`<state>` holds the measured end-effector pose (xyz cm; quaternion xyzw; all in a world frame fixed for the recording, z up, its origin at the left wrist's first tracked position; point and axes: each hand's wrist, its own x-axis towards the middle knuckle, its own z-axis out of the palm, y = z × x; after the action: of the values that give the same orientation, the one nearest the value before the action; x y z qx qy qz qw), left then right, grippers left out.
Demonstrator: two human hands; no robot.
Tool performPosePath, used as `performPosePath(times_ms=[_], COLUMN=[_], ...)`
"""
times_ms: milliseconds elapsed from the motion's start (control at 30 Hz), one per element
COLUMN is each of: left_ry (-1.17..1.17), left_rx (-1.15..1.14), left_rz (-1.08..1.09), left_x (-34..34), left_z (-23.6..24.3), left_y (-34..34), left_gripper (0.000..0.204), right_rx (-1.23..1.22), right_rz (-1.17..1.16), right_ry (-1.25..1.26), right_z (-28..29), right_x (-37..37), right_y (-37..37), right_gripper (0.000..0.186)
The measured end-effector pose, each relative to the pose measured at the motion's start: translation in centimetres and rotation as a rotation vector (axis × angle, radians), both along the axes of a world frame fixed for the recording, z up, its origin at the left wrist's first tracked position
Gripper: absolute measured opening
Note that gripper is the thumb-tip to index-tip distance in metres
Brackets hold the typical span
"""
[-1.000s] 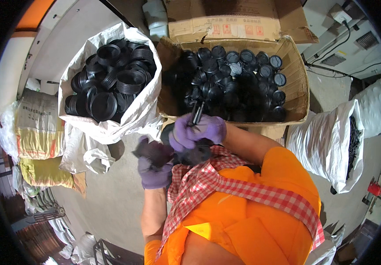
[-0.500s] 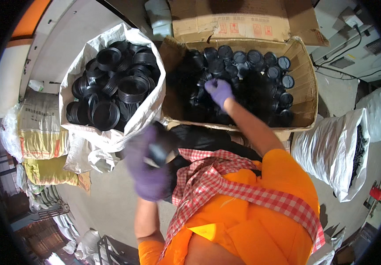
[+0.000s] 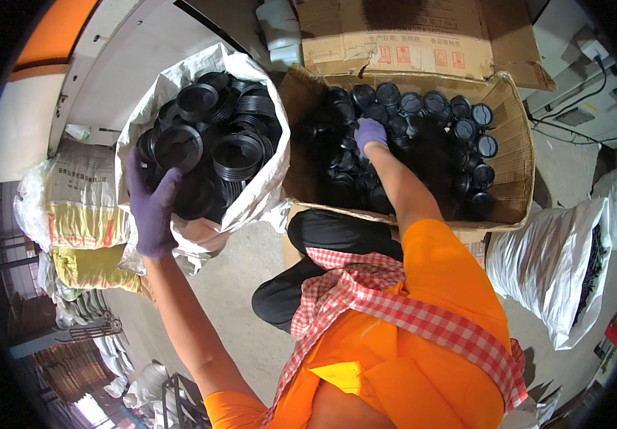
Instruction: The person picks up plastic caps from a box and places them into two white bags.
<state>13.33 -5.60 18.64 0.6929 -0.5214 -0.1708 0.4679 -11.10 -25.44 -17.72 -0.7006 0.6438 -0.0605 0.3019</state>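
My left hand (image 3: 152,204), in a purple glove, is at the near left side of a white woven sack (image 3: 274,161) heaped with round black plastic lids. Its thumb and fingers are closed around the edge of a shallow black lid (image 3: 178,148) lying on the heap. To the right, my right hand (image 3: 372,134), gloved the same way, reaches into a cardboard box (image 3: 516,136) of black lids with raised tops. Its fingers are curled down among the lids (image 3: 376,113), and their tips are hidden, so what they hold does not show.
Past the box stand its raised flaps (image 3: 408,28). A white sack (image 3: 548,261) with black pieces in its mouth leans at the right. Stacked bags (image 3: 87,200) are on the left. My bent knees, in black trousers (image 3: 330,232), are close to the box's near edge.
My left hand, blurred near my lap with something black in it, has moved left and up to the sack. The right hand stays in the box, slightly deeper, and the whole view has shifted.
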Motion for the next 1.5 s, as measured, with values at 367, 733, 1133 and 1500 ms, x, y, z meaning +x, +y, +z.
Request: performPosePath(times_ms=[367,733,1133,1500], left_ry=[0.576,1.039,0.690,0.497], left_rx=[0.106,0.308,0.091,0.195], left_rz=[-0.088,-0.322,-0.191,-0.445], left_x=[-18.1,-13.4,-15.7,-9.2], left_z=[-9.1,-21.3,-12.1,-10.9], left_y=[2.8,7.8,11.4,16.3], left_gripper=[0.049,0.026,0.060,0.034], right_rx=[-0.637,-0.399,-0.369,1.098], right_rz=[0.796,0.715,0.643,1.117], right_ry=[-0.264,-0.866,-0.543,-0.972], right_z=[17.9,19.3,20.6,24.6], right_x=[-11.2,-9.0,-5.4,-5.4], right_y=[10.5,21.1,21.7,19.8], right_gripper=[0.008,0.044,0.019,0.029])
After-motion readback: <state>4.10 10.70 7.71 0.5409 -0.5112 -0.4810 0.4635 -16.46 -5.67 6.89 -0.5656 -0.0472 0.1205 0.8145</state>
